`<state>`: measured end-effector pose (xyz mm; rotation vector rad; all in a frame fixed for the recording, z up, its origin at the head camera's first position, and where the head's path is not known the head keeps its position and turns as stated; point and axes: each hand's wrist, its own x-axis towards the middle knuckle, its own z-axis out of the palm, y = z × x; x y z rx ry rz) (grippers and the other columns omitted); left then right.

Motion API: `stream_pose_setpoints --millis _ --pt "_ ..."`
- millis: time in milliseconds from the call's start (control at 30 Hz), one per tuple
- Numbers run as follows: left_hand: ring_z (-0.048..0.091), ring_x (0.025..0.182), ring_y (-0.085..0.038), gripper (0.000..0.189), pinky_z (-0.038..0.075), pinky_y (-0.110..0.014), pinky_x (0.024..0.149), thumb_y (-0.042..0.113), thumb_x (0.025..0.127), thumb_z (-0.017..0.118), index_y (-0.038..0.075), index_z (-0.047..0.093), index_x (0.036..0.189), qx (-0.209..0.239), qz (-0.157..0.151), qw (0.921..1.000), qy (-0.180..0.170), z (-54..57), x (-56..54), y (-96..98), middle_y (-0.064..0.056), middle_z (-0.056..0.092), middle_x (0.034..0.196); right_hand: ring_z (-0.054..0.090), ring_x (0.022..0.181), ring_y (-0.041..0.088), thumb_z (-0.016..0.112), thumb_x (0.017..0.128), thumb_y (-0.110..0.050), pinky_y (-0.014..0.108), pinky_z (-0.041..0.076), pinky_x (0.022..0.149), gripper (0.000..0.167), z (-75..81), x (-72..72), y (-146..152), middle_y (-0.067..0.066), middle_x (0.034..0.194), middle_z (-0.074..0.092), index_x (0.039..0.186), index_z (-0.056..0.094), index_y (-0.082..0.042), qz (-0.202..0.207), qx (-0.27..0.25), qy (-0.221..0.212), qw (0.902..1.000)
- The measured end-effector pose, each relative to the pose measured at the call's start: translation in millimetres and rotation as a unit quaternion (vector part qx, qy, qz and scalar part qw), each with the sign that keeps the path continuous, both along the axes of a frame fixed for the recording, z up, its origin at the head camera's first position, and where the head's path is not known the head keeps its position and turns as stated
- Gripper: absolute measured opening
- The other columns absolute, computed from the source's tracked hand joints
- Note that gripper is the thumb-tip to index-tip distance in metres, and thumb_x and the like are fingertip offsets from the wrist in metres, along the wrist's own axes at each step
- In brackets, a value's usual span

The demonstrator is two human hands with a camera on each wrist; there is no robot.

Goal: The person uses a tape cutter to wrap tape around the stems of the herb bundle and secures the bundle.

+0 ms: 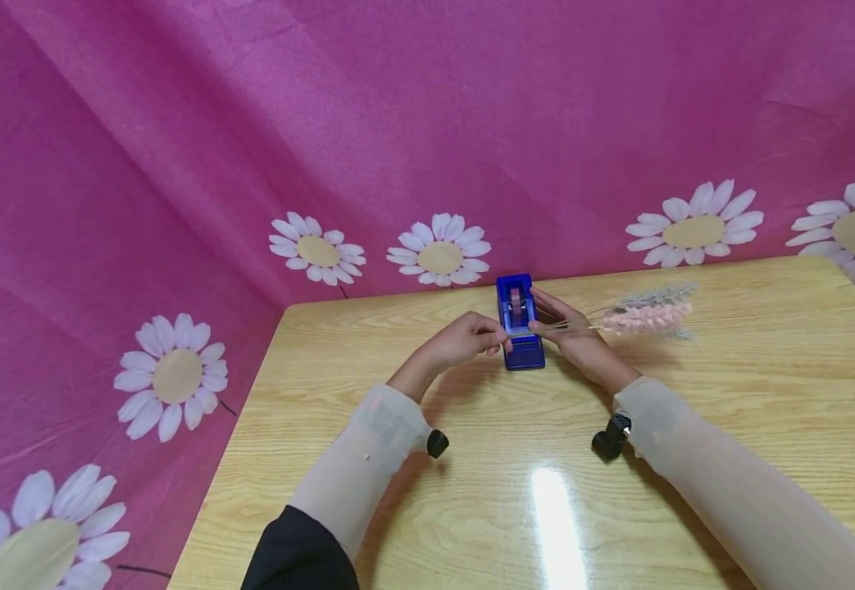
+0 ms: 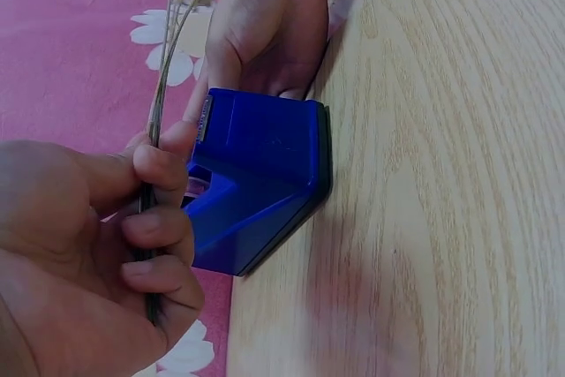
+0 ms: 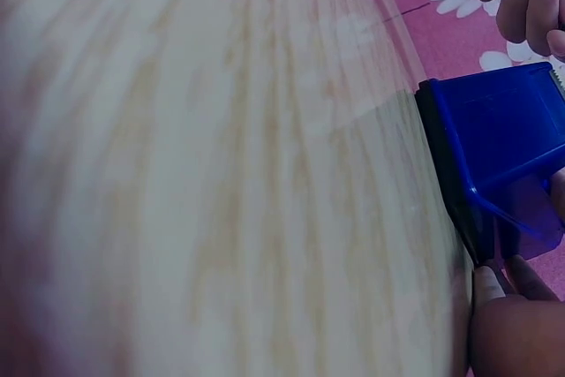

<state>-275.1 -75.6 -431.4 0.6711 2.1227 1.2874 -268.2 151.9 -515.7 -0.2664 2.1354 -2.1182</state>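
Note:
A blue tape dispenser (image 1: pixel 526 354) stands near the back edge of the table, a roll of tape (image 1: pixel 516 305) inside it. My left hand (image 1: pixel 466 338) grips thin stems of a dried flower bunch (image 1: pixel 648 318) above the dispenser, with fingers curled round the stems (image 2: pixel 165 68) in the left wrist view. The bunch's fluffy pink and grey heads point right, over the right forearm side. My right hand (image 1: pixel 570 332) holds the dispenser's right side, thumb up by the cutter end and fingertips low against its wall. In the right wrist view the stems are hidden.
The light wooden table (image 1: pixel 309 459) ends at a pink cloth backdrop (image 1: pixel 545 123) printed with white daisies, close behind the dispenser. Black wrist cameras hang under both sleeves, the right one (image 1: pixel 609 440) just above the tabletop. A bright glare streak lies in front.

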Motion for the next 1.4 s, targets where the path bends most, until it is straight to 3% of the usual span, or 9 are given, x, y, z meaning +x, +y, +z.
stream_pose_setpoints --millis 267,500,600,700,967,1067,1200,1300,1400 --pt "0.049 0.068 -0.021 0.015 0.037 -0.029 0.061 -0.001 0.105 0.054 -0.011 0.065 0.101 0.008 0.014 0.9998 -0.014 -1.7 -2.3 -1.8 -0.026 0.063 0.083 0.027 0.154 0.035 0.058 0.105 -0.006 0.05 0.027 0.122 0.067 -1.4 -0.7 2.5 0.017 0.167 0.029 0.164 0.029 -0.018 0.02 0.013 0.018 0.9996" --pt "0.06 0.087 -0.038 0.012 0.041 -0.026 0.069 -0.003 0.105 0.052 -0.008 0.064 0.105 0.007 0.014 0.9994 -0.032 -0.7 -2.8 -2.2 -0.04 0.067 0.092 0.024 0.155 0.034 0.055 0.105 -0.002 0.04 0.031 0.121 0.066 -1.0 0.3 3.4 0.019 0.167 0.029 0.164 0.028 -0.014 0.027 0.003 0.024 0.9993" --pt "0.061 0.09 -0.03 0.022 0.042 -0.03 0.078 0.005 0.108 0.051 -0.008 0.068 0.106 -0.01 0.01 0.9997 -0.019 -0.2 -3.2 -1.9 -0.034 0.065 0.083 0.023 0.155 0.033 0.055 0.106 -0.003 0.047 0.028 0.122 0.066 -0.4 1.6 3.8 0.017 0.168 0.027 0.164 0.027 -0.016 0.029 0.009 0.026 0.9992" --pt "0.05 0.079 -0.021 0.033 0.039 -0.028 0.076 0.013 0.11 0.048 -0.01 0.07 0.106 -0.02 0.001 0.9998 -0.004 0.7 -3.9 -1.3 -0.022 0.061 0.075 0.025 0.155 0.033 0.057 0.106 -0.006 0.052 0.027 0.122 0.066 0.2 2.7 4.1 0.016 0.167 0.029 0.164 0.029 -0.018 0.022 0.025 0.026 0.9991" --pt "0.045 0.065 -0.013 0.021 0.035 -0.021 0.061 0.0 0.106 0.052 -0.014 0.066 0.098 -0.002 -0.003 1.0 0.005 3.5 -6.9 0.7 -0.001 0.056 0.068 0.029 0.153 0.032 0.057 0.106 -0.006 0.052 0.029 0.121 0.065 0.1 2.2 3.0 0.016 0.166 0.031 0.164 0.031 -0.018 0.014 0.013 0.011 0.9998" --pt "0.052 0.067 -0.021 0.015 0.041 -0.028 0.065 0.0 0.104 0.056 -0.009 0.067 0.098 -0.012 0.006 0.9999 0.007 4.8 -9.8 2.1 0.001 0.061 0.067 0.027 0.154 0.033 0.057 0.106 -0.007 0.052 0.027 0.122 0.065 1.4 2.9 3.2 0.016 0.167 0.03 0.164 0.03 -0.018 0.017 0.009 0.006 0.9998" --pt "0.061 0.088 -0.034 0.023 0.049 -0.039 0.086 0.007 0.107 0.054 -0.008 0.071 0.103 -0.028 0.011 0.9995 0.011 8.4 -13.0 5.1 -0.011 0.065 0.069 0.027 0.153 0.035 0.058 0.106 -0.008 0.055 0.025 0.123 0.066 3.6 4.4 3.5 0.015 0.167 0.03 0.164 0.03 -0.021 0.014 0.015 0.001 0.9998" --pt "0.06 0.103 -0.038 0.032 0.047 -0.041 0.099 0.011 0.109 0.049 -0.011 0.073 0.104 -0.035 0.0 0.9991 0.022 11.6 -14.1 7.2 -0.019 0.063 0.073 0.029 0.152 0.036 0.058 0.105 -0.009 0.055 0.025 0.122 0.065 3.3 4.3 3.4 0.015 0.166 0.032 0.164 0.031 -0.022 0.009 0.018 0.003 0.9998" --pt "0.061 0.101 -0.033 0.03 0.048 -0.034 0.096 0.006 0.109 0.049 -0.014 0.07 0.101 -0.036 -0.009 0.9989 0.029 13.1 -15.3 8.9 -0.013 0.062 0.074 0.032 0.151 0.036 0.059 0.105 -0.01 0.053 0.027 0.122 0.065 2.8 3.5 3.0 0.016 0.165 0.033 0.163 0.032 -0.02 0.004 0.022 0.007 0.9997"
